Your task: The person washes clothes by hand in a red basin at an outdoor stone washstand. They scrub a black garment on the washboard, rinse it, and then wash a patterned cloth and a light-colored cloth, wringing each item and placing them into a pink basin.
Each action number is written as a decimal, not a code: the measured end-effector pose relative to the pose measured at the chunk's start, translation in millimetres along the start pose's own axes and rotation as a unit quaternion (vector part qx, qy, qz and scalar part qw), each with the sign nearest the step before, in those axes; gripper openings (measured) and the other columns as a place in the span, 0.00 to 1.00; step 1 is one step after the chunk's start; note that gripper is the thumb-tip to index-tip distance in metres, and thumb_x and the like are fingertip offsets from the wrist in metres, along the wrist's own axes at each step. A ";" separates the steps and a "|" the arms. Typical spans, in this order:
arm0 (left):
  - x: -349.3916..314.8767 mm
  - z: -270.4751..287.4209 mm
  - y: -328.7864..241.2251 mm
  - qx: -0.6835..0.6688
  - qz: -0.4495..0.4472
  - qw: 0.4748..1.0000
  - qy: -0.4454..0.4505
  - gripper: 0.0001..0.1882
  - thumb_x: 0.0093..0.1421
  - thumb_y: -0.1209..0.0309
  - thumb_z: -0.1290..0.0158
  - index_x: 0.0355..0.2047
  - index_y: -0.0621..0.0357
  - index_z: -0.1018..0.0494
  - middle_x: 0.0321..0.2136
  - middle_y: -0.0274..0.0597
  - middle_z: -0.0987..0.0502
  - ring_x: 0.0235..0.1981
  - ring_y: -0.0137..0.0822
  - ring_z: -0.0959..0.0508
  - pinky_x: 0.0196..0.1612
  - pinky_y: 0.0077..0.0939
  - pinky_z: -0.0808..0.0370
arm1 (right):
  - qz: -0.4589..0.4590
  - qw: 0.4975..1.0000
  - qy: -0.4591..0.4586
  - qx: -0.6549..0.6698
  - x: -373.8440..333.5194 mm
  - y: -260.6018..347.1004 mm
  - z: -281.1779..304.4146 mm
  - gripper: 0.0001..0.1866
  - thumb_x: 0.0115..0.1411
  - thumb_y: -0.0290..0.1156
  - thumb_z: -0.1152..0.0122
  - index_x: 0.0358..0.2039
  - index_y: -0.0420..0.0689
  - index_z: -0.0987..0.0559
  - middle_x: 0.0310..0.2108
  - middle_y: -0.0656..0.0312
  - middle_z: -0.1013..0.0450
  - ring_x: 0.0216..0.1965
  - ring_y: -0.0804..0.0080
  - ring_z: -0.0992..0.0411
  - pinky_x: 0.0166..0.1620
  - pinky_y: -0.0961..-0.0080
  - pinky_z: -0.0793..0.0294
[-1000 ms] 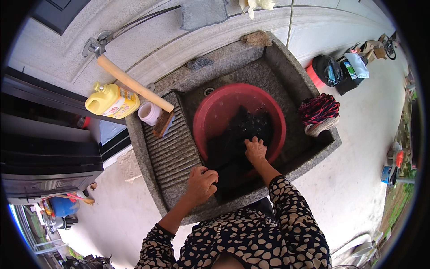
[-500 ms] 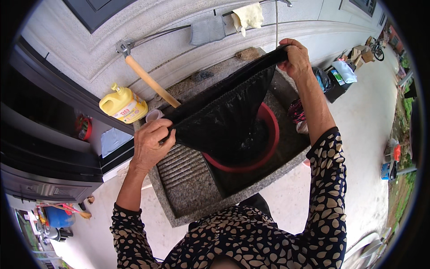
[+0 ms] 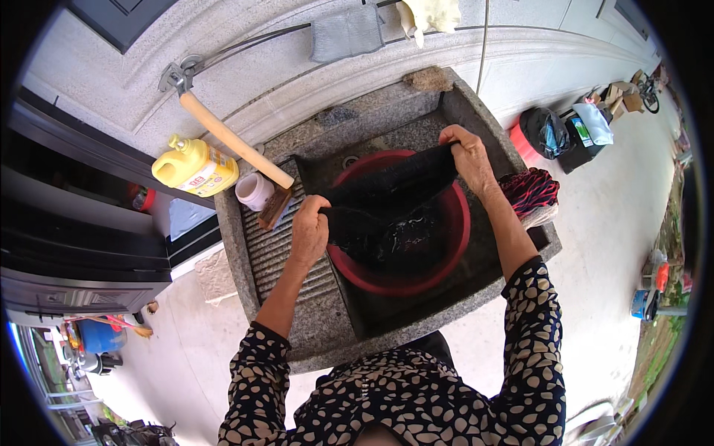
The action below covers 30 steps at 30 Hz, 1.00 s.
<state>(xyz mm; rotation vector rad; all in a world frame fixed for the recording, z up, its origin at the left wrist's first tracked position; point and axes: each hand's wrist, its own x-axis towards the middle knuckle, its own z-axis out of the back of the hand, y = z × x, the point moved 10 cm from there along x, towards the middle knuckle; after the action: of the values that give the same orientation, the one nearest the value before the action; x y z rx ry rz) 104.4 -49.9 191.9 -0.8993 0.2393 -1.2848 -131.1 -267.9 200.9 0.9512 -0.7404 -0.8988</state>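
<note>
A wet black garment [image 3: 394,182] is stretched between my two hands, its band pulled taut and its lower part down in the dark water of a red basin [image 3: 462,223]. My left hand [image 3: 308,234] grips one end of the band, over the ribbed washboard [image 3: 271,260]. The other end is pinched in my right hand [image 3: 471,162], above the basin's far right side. The basin stands inside a grey stone sink [image 3: 349,346]. What kind of garment it is, I cannot tell.
Left of the sink basin stand a yellow pump jug [image 3: 195,169], a pinkish cup [image 3: 254,191] and a brown scrubbing brush [image 3: 275,207]. A wooden handle [image 3: 234,140] leans over the washboard. At the right edge lies a red-and-black mop-like bundle [image 3: 529,191]. Cloths [image 3: 346,36] hang at the wall.
Both hands have come down and closer together, lowering the garment toward the water. My view has shifted, and the cup, brush and far sink wall now show.
</note>
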 end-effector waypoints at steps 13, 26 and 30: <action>-126.5 -296.0 142.5 0.163 0.161 0.923 0.309 0.16 0.49 0.80 0.47 0.39 0.61 0.34 0.42 0.50 0.33 0.46 0.50 0.30 0.43 0.43 0.29 | -0.056 0.873 0.326 -0.358 -131.5 -255.5 -182.4 0.38 0.42 0.30 0.34 0.55 0.57 0.38 0.46 0.50 0.34 0.49 0.48 0.34 0.47 0.54 0.30; -52.0 -140.0 88.7 -0.182 0.228 0.943 0.161 0.30 0.45 0.71 0.35 0.48 0.57 0.36 0.38 0.40 0.33 0.41 0.29 0.32 0.46 0.28 0.34 | 0.040 0.818 0.496 -0.290 -96.9 -120.0 -97.5 0.23 0.54 0.27 0.42 0.51 0.53 0.32 0.39 0.54 0.30 0.45 0.53 0.30 0.45 0.60 0.29; -1.1 -91.4 -44.5 -0.149 0.049 0.982 0.106 0.39 0.43 0.71 0.33 0.55 0.55 0.39 0.37 0.37 0.33 0.39 0.32 0.32 0.45 0.28 0.33 | 0.211 0.906 0.361 -0.068 -71.2 17.9 -92.1 0.14 0.53 0.26 0.44 0.42 0.47 0.29 0.34 0.55 0.29 0.42 0.55 0.29 0.42 0.60 0.29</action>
<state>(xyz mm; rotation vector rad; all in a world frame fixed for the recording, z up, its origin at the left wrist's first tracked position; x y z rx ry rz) 15.5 -89.7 162.8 -0.9897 0.6513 -1.2733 -79.2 -166.6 170.4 0.8654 -0.2156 -0.1721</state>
